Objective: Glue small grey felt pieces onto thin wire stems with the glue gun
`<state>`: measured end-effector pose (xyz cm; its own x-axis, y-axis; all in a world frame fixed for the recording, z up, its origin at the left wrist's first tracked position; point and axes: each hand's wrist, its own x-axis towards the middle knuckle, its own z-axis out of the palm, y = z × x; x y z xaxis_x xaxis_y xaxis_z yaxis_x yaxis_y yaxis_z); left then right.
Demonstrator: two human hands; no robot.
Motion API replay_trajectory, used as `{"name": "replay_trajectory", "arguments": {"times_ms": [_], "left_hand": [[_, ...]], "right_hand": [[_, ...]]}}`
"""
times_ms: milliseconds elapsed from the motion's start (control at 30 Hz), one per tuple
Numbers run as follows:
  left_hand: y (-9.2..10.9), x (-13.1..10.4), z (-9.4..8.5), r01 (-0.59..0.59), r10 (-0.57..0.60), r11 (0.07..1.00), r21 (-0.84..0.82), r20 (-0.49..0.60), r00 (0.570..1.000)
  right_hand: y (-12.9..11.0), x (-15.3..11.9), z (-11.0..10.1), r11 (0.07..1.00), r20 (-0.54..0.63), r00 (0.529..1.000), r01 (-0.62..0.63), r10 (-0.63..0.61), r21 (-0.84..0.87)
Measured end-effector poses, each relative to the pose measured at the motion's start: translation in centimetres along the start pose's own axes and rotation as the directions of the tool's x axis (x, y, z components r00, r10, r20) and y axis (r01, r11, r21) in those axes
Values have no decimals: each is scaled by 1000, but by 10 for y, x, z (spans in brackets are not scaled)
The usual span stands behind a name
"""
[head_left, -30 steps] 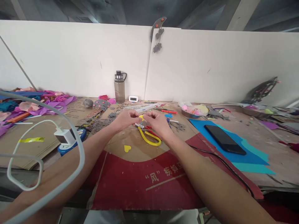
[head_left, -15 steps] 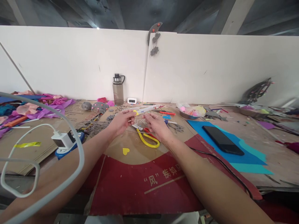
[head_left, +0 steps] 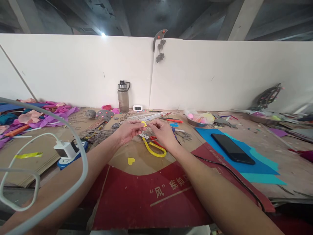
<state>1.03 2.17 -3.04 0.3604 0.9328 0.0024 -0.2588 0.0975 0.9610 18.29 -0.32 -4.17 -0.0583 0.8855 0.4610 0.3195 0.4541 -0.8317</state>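
My left hand (head_left: 127,131) pinches a small yellow cut piece (head_left: 144,124) between thumb and fingertips. Just to its right, my right hand (head_left: 163,132) has thumb and fingers pressed together near the edge of that piece. Whatever is between those right fingers is too small to make out. A yellow felt-like heart (head_left: 131,161) lies flat on the cardboard (head_left: 117,160) below my hands. Under and beside the right hand are a yellow-handled tool (head_left: 156,152), probably scissors, and a red-handled tool (head_left: 156,141), both partly hidden.
Grey wire or yarn (head_left: 97,135) tangles left of my hands. A bottle (head_left: 123,99) and small digital clock (head_left: 137,108) stand by the white panel. Rightward are a bowl (head_left: 197,122) and a phone (head_left: 232,148) on blue sheets. A white cable (head_left: 83,153) loops across the left foreground.
The yellow piece has turned a little and shows between my fingertips. My hands stay close together in nearly the same place. The view has tipped slightly upward.
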Motion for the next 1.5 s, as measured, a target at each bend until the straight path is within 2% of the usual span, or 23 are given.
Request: {"name": "replay_trajectory", "arguments": {"times_ms": [167,233,333,400,500,633,800,933,1033,1233,1500], "left_hand": [[3,1,-3,-47,47,999,6,-24,999],[3,-1,-2,-61,61,995,76,1,998],[1,-2,0,-88,80,978,191,50,996],[0,-3,2,-90,81,968,233,50,995],[0,-3,3,-107,103,960,260,29,994],[2,-4,3,-112,122,967,229,-27,992],[1,-4,4,-90,114,982,167,-146,983],[-3,-4,8,-33,61,976,213,-123,990],[-5,-6,14,-40,63,983,179,-120,991],[-5,-6,17,-69,83,992,101,-143,986],[-12,-1,11,-136,148,987,92,-138,979]], "right_hand": [[-3,0,1,999,2,999,-35,35,-26],[-3,-1,3,997,28,999,-48,47,57],[-1,-1,7,956,145,982,-153,119,250],[0,-2,9,936,201,967,-212,159,281],[1,-2,7,964,174,968,-210,181,164],[1,2,1,987,63,985,-160,159,14],[3,5,-4,994,-100,989,-105,106,14],[-4,3,-5,997,-179,981,-74,71,-10],[-8,-1,-4,997,-176,984,-21,8,-73],[-6,-7,3,967,-93,990,78,-103,-241],[-1,-5,3,952,-52,993,89,-108,-293]]}}
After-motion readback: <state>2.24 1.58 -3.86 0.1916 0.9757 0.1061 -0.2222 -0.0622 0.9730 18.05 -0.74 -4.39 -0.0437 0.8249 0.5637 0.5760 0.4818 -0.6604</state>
